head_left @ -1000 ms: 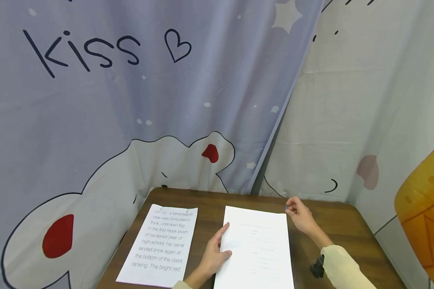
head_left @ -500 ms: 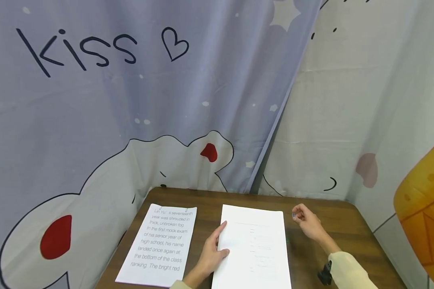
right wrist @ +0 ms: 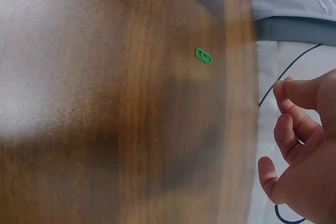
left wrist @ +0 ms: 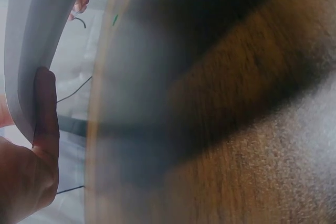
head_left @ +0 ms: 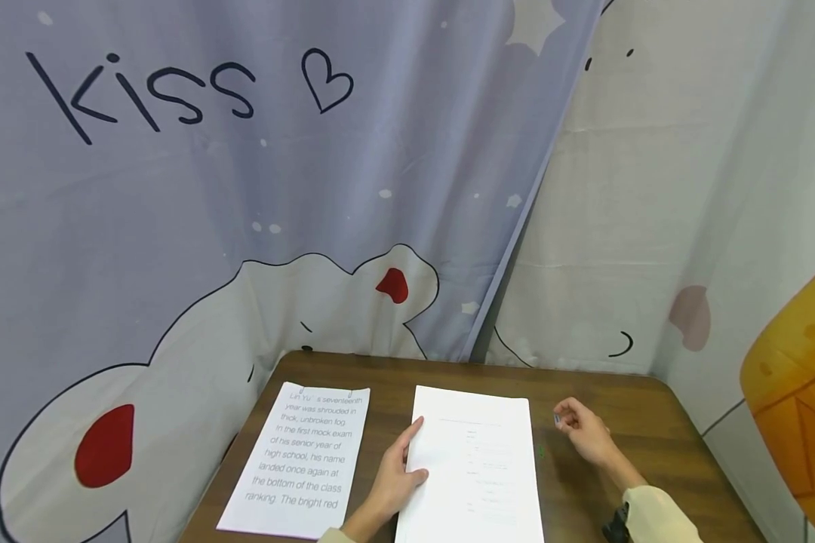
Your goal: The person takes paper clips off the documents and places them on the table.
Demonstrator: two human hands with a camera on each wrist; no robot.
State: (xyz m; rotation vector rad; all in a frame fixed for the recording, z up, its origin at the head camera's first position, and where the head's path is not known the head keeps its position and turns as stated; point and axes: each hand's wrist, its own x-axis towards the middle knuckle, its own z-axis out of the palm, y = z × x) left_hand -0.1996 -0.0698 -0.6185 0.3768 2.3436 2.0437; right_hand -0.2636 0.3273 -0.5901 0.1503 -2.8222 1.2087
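My left hand [head_left: 395,483] grips the left edge of a stack of white printed paper [head_left: 441,445], thumb on the front. In the left wrist view the paper [left wrist: 39,30] bends slightly and is held up off the table. To the right of the paper, apart from it, my right hand [head_left: 589,434] pinches a small blue paper clip [head_left: 557,418] between thumb and forefinger; the clip is mostly hidden by the fingertips. A green paper clip [right wrist: 203,55] lies on the wooden table below that hand; in the head view it is a faint green mark.
A second set of printed sheets [head_left: 295,460] lies on the left of the brown table [head_left: 394,373], with two clips [head_left: 350,394] along its top edge. A patterned curtain [head_left: 353,188] hangs behind the table's back edge.
My right hand has moved right and toward me, away from the paper's top right corner, still pinching the blue paper clip. The left hand and paper have shifted slightly left in view.
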